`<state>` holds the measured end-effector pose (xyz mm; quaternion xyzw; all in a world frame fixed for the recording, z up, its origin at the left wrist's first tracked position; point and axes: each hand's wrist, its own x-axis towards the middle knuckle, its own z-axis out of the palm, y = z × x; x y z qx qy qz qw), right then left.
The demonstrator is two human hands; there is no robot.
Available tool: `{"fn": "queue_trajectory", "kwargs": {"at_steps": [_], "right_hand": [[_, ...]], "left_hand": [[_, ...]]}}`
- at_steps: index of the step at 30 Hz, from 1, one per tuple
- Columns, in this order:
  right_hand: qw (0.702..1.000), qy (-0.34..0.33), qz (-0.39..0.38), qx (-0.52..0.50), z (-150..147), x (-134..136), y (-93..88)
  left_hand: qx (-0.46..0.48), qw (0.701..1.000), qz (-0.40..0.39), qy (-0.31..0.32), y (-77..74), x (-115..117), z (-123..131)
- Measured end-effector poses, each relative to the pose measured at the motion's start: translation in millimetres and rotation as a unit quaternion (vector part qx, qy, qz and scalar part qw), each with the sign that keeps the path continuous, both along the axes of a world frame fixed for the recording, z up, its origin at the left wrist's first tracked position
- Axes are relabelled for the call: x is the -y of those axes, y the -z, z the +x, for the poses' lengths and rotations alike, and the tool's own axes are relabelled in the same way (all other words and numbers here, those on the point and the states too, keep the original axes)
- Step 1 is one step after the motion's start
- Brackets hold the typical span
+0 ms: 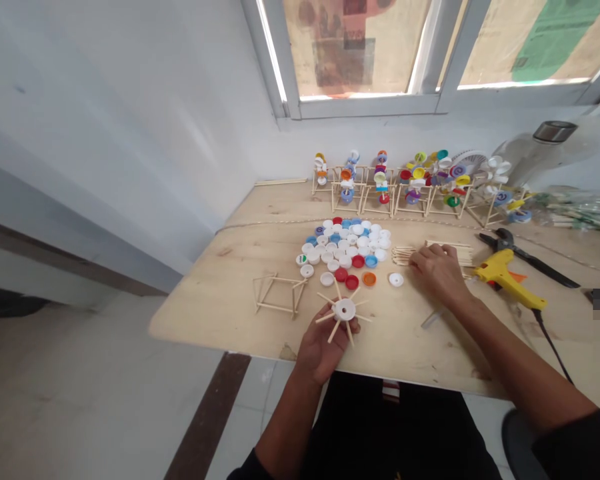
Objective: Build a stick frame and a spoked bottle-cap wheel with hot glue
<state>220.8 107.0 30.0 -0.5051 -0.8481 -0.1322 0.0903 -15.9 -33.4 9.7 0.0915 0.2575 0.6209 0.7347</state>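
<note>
My left hand point(321, 348) grips a spoked wheel point(345, 310) near the table's front edge. The wheel has a white bottle-cap hub with a centre hole, and several wooden sticks stick out all round it. Over at the bundles of wooden sticks point(453, 253), my right hand point(439, 272) reaches down with bent fingers. Its fingertips are hidden, so what they pinch, if anything, does not show. Loose bottle caps point(343, 243), mostly white with some red, blue and orange, lie in the middle. A single white cap point(396, 280) rests between the hands.
A stick frame point(280, 297) stands at left. Finished frames with coloured cap wheels point(380, 190) line the wall. On the right lie a yellow glue gun point(510, 280) with its cord and black-handled cutters point(530, 257). A bottle point(545, 153) stands behind.
</note>
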Motion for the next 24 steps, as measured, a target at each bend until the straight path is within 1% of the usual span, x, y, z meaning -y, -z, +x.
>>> {"fn": "queue_trajectory", "kwargs": {"at_steps": [4, 8, 12, 17, 19, 21, 24], "right_hand": [[1.0, 0.008, -0.016, -0.015, 11, 13, -1.8], [1.0, 0.009, -0.026, -0.013, 10, 20, 0.4], [0.999, 0.019, -0.022, -0.03, 13, 19, -1.3], [0.995, 0.066, 0.002, -0.08, 32, 14, -9.5], [0.993, 0.077, 0.006, -0.094, 35, 15, -10.8], [0.992, 0.076, 0.003, -0.098, 31, 18, -9.7], [0.994, 0.053, -0.009, -0.092, 17, 24, -5.0]], "left_hand": [[0.003, 1.0, 0.005, 0.004, -0.9, 0, 0], [0.005, 1.0, 0.008, 0.002, 0.9, 0, 0], [0.01, 1.0, 0.007, -0.002, 3.3, 1, -1], [0.004, 1.0, 0.008, 0.0, 3.6, 0, -1], [0.004, 1.0, 0.009, 0.001, 3.5, 0, -1], [0.002, 1.0, 0.007, 0.0, 3.1, -1, -1], [0.0, 1.0, 0.007, 0.0, 2.3, 0, -1]]}}
